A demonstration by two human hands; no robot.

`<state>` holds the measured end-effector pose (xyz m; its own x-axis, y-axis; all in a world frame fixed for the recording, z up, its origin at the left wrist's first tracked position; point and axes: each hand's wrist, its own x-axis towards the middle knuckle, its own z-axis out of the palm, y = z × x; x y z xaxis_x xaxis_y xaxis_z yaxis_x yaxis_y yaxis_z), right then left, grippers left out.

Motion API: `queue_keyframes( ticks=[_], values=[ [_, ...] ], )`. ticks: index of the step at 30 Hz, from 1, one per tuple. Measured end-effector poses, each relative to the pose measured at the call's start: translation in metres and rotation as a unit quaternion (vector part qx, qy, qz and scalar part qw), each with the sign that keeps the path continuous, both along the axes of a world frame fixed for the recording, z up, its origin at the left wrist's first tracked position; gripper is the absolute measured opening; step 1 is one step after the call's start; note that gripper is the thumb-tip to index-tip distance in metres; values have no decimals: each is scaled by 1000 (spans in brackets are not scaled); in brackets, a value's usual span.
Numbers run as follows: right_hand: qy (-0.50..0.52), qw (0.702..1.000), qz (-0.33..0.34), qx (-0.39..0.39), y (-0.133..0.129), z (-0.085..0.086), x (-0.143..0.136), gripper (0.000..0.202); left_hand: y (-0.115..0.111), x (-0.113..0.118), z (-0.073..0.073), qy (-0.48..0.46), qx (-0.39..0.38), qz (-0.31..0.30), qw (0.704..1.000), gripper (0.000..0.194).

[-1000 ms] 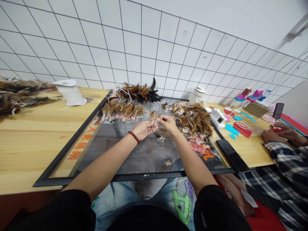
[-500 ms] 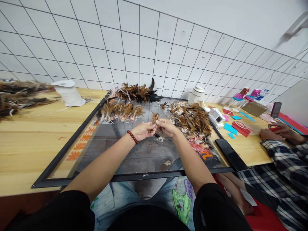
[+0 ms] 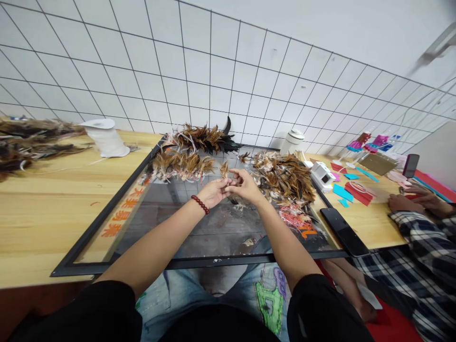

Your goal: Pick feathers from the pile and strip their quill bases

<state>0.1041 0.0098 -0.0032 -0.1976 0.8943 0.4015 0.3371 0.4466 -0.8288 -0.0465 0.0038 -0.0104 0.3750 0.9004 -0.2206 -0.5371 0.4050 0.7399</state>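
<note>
A small tuft of brown feathers [image 3: 223, 169] stands up from the fingertips of my left hand [image 3: 213, 194], which pinches its base and wears a dark red bead bracelet on the wrist. My right hand [image 3: 246, 187] meets it there, thumb and fingers curled in against the left fingertips; what they grip is hidden. Both hands are above a black-framed glass panel [image 3: 160, 232]. Beyond them lie rows of brown feathers [image 3: 183, 165] and a darker feather bundle [image 3: 204, 137]. Right of my right hand is a large heap of brown feathers [image 3: 287, 175].
Pink-red strings [image 3: 294, 216] lie below the heap. A phone [image 3: 344, 232] rests by the panel's right edge, near a white device [image 3: 322, 175] and a lidded white container [image 3: 292, 141]. A white spool [image 3: 106, 137] stands left. A co-worker's hands [image 3: 409, 202] are far right.
The feather tuft now stands upright at my left fingertips, slightly further left. My right index finger has lifted from its pinch and my right fingers have spread a little. The view has shifted slightly.
</note>
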Motion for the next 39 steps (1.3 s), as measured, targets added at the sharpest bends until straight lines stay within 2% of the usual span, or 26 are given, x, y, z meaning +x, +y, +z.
queue_keyframes(
  ticks=[2,4,7,9,11,15,17,19,21,24,26,28,30,34,36,39],
  values=[
    [-82,994,-24,74,-3,0,-1,60,0,1,0,-2,-8,-6,1000,8],
    [-125,986,-38,108,-3,0,-1,58,0,1,2,-8,-7,0,1000,9],
    [-135,980,-85,119,4,-2,9,56,2,-1,5,-27,9,86,996,10],
    [-137,973,-152,106,10,-4,20,44,5,-4,7,-20,8,155,988,10],
    [-177,960,-205,71,15,-8,30,28,7,-7,9,-3,-1,198,980,9],
    [-323,925,-199,14,14,-15,31,20,9,-7,7,13,-17,216,976,10],
    [-379,906,-185,15,11,-16,26,19,9,-6,6,17,-20,214,976,10],
    [-393,901,-184,25,9,-16,22,18,8,-5,6,20,-19,213,977,12],
    [-331,923,-193,24,11,-14,21,17,7,-5,7,25,-16,208,978,13],
    [-83,978,-186,-47,18,-12,22,17,5,-5,8,35,-9,194,980,12],
    [97,977,-136,-133,20,-10,20,25,5,-5,7,42,-1,179,983,10],
    [212,954,-73,-198,19,-8,16,34,4,-4,5,55,12,158,986,10],
    [258,940,-23,-222,16,-6,10,36,3,-2,4,74,29,134,988,11],
    [264,946,4,-187,8,-1,1,33,0,1,2,97,42,64,992,10],
    [263,952,-8,-160,9,-1,0,32,-1,2,2,102,38,39,993,12],
    [273,949,-77,-134,13,-4,4,33,-1,2,3,106,34,76,991,14]
  ],
)
